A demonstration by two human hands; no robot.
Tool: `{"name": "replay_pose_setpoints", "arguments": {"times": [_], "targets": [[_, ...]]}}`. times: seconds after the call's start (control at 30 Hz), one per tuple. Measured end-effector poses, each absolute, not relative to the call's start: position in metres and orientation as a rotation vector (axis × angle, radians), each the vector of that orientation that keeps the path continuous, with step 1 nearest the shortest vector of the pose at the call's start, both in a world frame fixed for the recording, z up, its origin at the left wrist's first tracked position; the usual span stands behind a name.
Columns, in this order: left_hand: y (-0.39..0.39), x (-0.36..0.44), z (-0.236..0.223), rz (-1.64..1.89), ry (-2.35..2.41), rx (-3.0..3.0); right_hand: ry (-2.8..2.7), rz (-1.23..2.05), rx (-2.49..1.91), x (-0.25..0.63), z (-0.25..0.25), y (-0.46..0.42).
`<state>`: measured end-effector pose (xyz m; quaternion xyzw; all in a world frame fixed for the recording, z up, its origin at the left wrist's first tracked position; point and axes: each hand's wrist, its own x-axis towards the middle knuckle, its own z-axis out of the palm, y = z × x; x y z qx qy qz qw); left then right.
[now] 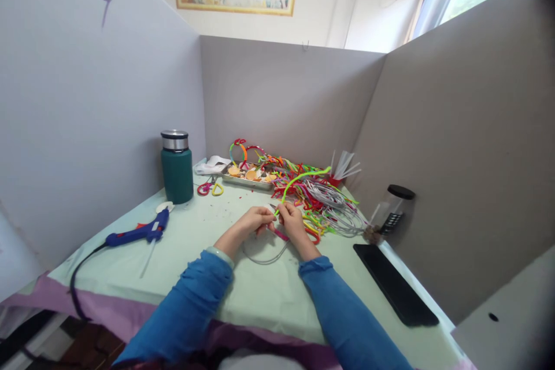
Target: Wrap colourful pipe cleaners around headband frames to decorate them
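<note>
Both hands meet at the middle of the table over a thin grey wire hoop (264, 257). My left hand (254, 221) is closed, pinching the hoop's upper part. My right hand (291, 221) is closed too, fingers pinched on a lime-green pipe cleaner (301, 179) that arcs up and to the right from the hands. A short pink piece (281, 235) sticks out just below my right hand. Both sleeves are blue.
A heap of coloured pipe cleaners and grey hoops (323, 199) lies behind the hands. A metal tray (247, 176), small scissors (210, 188), a green flask (177, 166), a blue glue gun (139, 233), a black tablet (394, 289) and a clear jar (390, 211) stand around. Partition walls enclose the table.
</note>
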<state>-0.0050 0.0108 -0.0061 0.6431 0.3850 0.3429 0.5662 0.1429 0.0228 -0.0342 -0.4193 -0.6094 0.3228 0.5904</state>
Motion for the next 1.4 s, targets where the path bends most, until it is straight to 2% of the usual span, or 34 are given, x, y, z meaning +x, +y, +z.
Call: {"name": "replay_pose_setpoints", "arguments": {"times": [0.63, 1.4], "targets": [[0.0163, -0.0060, -0.0110, 0.878, 1.087, 1.548, -1.491, 0.621, -1.031, 0.1435, -0.0338, 0.0210], [0.0203, -0.0081, -0.0092, 0.869, 1.093, 1.585, -1.478, 0.606, -1.046, 0.1466, -0.0349, 0.0197]]}}
